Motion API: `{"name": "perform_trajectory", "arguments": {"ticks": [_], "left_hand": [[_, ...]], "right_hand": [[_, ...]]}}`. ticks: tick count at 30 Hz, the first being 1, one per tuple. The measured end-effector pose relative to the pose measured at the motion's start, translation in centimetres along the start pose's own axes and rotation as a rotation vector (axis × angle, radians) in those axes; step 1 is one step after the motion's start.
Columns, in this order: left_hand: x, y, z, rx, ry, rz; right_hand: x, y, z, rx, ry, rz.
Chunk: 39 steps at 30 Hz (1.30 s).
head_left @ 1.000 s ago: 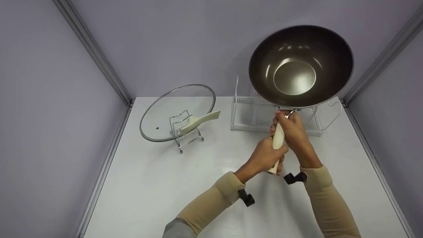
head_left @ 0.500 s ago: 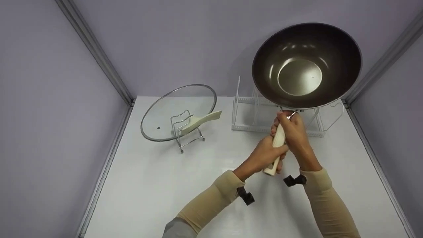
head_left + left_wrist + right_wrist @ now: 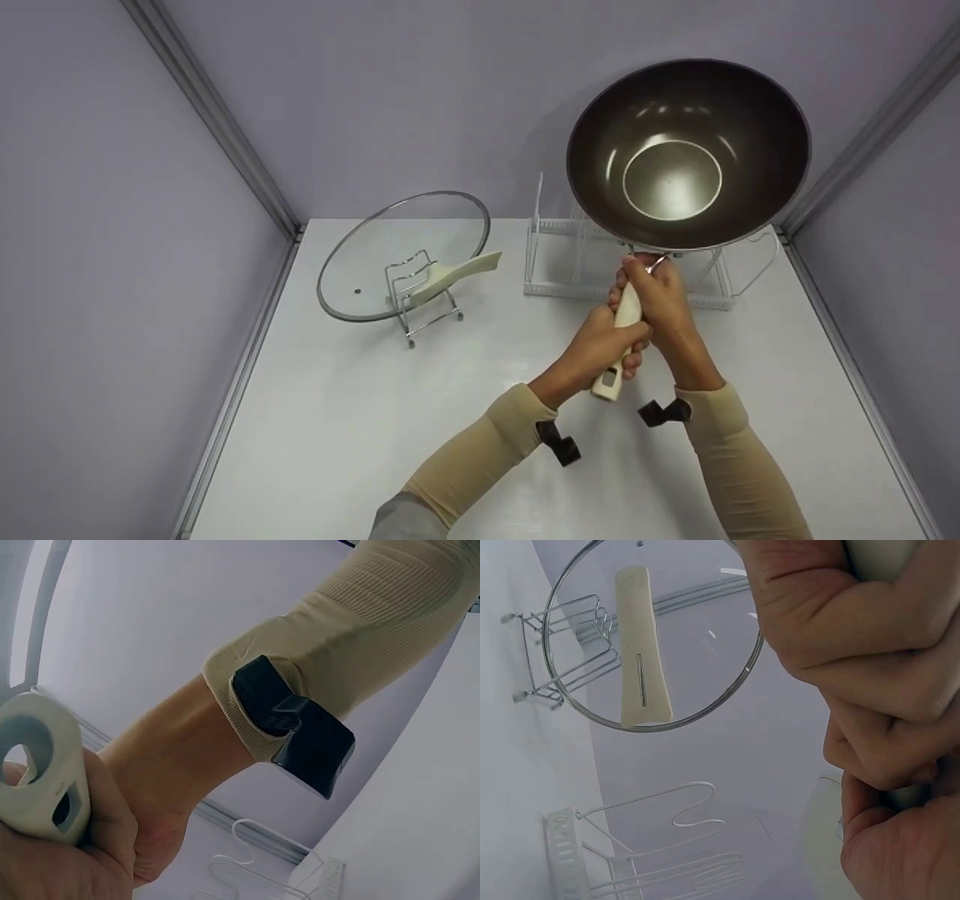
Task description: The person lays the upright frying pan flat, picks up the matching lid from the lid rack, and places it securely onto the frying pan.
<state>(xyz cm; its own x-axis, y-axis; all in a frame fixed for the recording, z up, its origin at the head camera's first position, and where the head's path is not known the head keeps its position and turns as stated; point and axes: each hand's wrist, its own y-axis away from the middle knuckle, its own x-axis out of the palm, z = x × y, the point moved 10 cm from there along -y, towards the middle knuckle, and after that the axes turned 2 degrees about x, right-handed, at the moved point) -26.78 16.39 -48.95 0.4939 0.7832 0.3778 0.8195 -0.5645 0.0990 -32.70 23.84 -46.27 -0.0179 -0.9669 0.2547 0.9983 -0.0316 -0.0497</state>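
A deep dark wok point(image 3: 690, 150) is held up over the right part of the table, its inside facing the head camera. Its cream handle point(image 3: 628, 306) slants down toward the person. My right hand point(image 3: 661, 296) grips the handle close to the pan, thumb along the top. Lower down, my left hand point(image 3: 604, 345) wraps the same handle, and the end with its hanging slot sticks out below. In the left wrist view the hollow handle end point(image 3: 45, 772) shows close up. Curled fingers point(image 3: 877, 652) fill the right side of the right wrist view.
Behind and below the wok stands a white wire rack point(image 3: 555, 289), partly hidden by it. On the left a glass lid point(image 3: 360, 255) with a cream grip point(image 3: 457, 274) leans in a chrome wire stand point(image 3: 429, 324). Walls enclose the white table point(image 3: 337, 450) at the back and sides.
The wok rises slightly to the right, then comes back down and left a little. Its handle turns, so the slot near the end now faces up. Both hands keep their hold.
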Motion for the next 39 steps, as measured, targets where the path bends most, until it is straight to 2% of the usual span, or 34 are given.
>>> {"name": "perform_trajectory", "arguments": {"ticks": [5,9,18,25,30,39], "left_hand": [[-0.3,0.3,0.1,0.010,-0.050,-0.056],[-0.6,0.5,-0.1,0.019,-0.091,-0.077],[-1.1,0.7,-0.6,0.045,-0.161,-0.070],[-1.3,0.9,-0.6,0.043,-0.223,-0.076],[-1.5,1.0,-0.7,0.047,-0.233,-0.078],[-1.7,1.2,-1.4,0.059,-0.289,-0.056]], "right_hand": [[0.1,0.0,-0.5,0.031,0.002,0.004],[0.4,0.0,-0.6,0.047,0.015,0.008],[0.8,-0.3,-0.6,0.008,0.038,0.048],[0.8,-0.1,-1.2,0.029,0.019,0.075],[0.8,0.0,-1.6,0.057,0.016,0.064],[1.2,-0.1,-1.3,0.046,0.040,0.094]]}}
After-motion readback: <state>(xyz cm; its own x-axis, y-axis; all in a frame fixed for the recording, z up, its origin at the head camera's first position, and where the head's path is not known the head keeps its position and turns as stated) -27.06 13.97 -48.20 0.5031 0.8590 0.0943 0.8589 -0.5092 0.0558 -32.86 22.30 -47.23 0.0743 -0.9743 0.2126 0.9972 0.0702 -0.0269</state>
